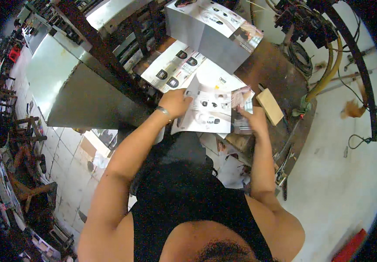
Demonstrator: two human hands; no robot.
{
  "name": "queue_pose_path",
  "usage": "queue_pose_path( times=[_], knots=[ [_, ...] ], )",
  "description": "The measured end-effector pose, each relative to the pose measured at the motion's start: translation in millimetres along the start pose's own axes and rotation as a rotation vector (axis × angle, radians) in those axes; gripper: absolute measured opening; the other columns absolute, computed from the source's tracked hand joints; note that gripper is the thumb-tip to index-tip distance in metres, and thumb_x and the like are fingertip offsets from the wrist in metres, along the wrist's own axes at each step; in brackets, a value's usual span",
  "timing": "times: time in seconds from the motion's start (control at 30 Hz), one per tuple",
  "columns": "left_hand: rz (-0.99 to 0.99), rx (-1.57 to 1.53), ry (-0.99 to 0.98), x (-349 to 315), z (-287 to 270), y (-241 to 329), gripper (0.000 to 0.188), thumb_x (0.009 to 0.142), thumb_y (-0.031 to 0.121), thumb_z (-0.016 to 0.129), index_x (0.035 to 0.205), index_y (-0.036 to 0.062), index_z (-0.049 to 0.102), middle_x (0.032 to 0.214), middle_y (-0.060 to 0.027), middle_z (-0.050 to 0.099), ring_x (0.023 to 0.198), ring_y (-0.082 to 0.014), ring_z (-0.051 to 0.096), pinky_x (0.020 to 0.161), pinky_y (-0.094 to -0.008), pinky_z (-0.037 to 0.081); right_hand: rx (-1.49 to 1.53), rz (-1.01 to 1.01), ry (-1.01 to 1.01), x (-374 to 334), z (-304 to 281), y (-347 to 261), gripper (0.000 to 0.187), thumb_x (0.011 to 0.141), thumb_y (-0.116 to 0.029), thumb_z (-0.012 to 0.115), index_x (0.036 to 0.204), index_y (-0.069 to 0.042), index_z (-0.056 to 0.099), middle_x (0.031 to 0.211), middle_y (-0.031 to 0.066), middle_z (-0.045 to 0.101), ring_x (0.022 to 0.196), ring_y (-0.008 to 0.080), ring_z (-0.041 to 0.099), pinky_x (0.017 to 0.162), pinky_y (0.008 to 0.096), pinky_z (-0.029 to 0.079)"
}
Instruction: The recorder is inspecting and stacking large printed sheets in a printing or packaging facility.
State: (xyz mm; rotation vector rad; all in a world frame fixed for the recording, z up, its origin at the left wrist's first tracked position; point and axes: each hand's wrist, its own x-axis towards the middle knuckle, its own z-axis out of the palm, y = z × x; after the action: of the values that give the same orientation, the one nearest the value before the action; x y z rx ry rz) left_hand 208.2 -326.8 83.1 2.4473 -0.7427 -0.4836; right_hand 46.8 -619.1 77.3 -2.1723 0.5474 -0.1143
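Note:
A printed sheet (206, 114) with product pictures is stretched between my two hands, curling up at its left edge. My left hand (175, 104), with a bracelet at its wrist, is closed on the sheet's left side. At the right side my right hand (254, 120) grips the same sheet near a dark printed strip; its fingertips are partly blurred. Beyond the held sheet lie more flat printed sheets (158, 72) on the brown table. A tall stack of printed sheets (206, 37) stands behind them. Just right of my right hand rests a pale wooden block (270, 107).
A large metal-sided machine part (96, 94) stands left, beside a dark post (105, 56). Black machinery with cables and yellow hoses (334, 65) hangs at the far right by a white wall (337, 174). Paper scraps (232, 168) lie on the tiled floor below.

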Motion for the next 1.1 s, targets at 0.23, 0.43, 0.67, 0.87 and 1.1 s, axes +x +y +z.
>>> queue_pose_path(
  times=[0.23,0.43,0.67,0.87,1.1],
  knots=[
    [-0.322,-1.122,-0.281,-18.6,-22.6,-46.3,0.040,0.084,0.031,0.064,0.109,-0.0005,0.061,0.103,-0.0093,0.065,0.089,-0.0183,0.063,0.078,-0.0321,0.049,0.660,0.411,-0.108,-23.4,-37.4,26.5,0.035,0.082,-0.019,0.066,0.110,0.001,0.060,0.101,0.0054,0.064,0.087,0.0143,0.060,0.079,0.0301,0.047],
    [-0.258,-0.165,-0.164,2.6,5.5,-33.8,0.053,0.076,0.044,0.065,0.101,-0.0024,0.063,0.097,-0.0235,0.065,0.090,-0.0316,0.064,0.079,-0.0379,0.048,-0.264,0.194,-0.017,-5.5,-4.1,31.8,0.034,0.074,-0.030,0.072,0.088,0.001,0.068,0.075,0.0068,0.067,0.068,0.0149,0.062,0.064,0.0325,0.048],
    [-0.007,-0.772,-0.138,-35.7,-36.1,-39.7,0.034,0.083,0.021,0.065,0.109,0.0000,0.061,0.104,-0.0087,0.065,0.096,-0.0158,0.059,0.086,-0.0298,0.044,0.513,0.134,0.067,-40.7,-48.0,25.7,0.018,0.079,-0.008,0.066,0.096,-0.003,0.067,0.089,0.0022,0.067,0.082,0.0123,0.060,0.078,0.0261,0.044],
    [0.144,-0.809,-0.059,-33.3,-13.7,-50.1,0.041,0.081,0.010,0.066,0.120,0.0006,0.055,0.110,-0.0042,0.063,0.102,-0.0125,0.055,0.092,-0.0274,0.041,0.703,0.031,0.097,-61.3,-12.9,64.5,0.032,0.075,-0.002,0.066,0.107,-0.001,0.061,0.101,0.0072,0.065,0.094,0.0181,0.059,0.088,0.0318,0.044],
    [0.032,-0.911,0.060,23.6,-16.6,-59.5,0.063,0.072,0.027,0.076,0.123,0.0019,0.048,0.113,-0.0103,0.059,0.104,-0.0207,0.055,0.092,-0.0329,0.043,0.909,-0.038,0.050,-2.7,-14.8,70.5,0.051,0.072,-0.009,0.071,0.117,0.001,0.051,0.112,0.0101,0.060,0.103,0.0220,0.057,0.092,0.0353,0.044]
  ],
)
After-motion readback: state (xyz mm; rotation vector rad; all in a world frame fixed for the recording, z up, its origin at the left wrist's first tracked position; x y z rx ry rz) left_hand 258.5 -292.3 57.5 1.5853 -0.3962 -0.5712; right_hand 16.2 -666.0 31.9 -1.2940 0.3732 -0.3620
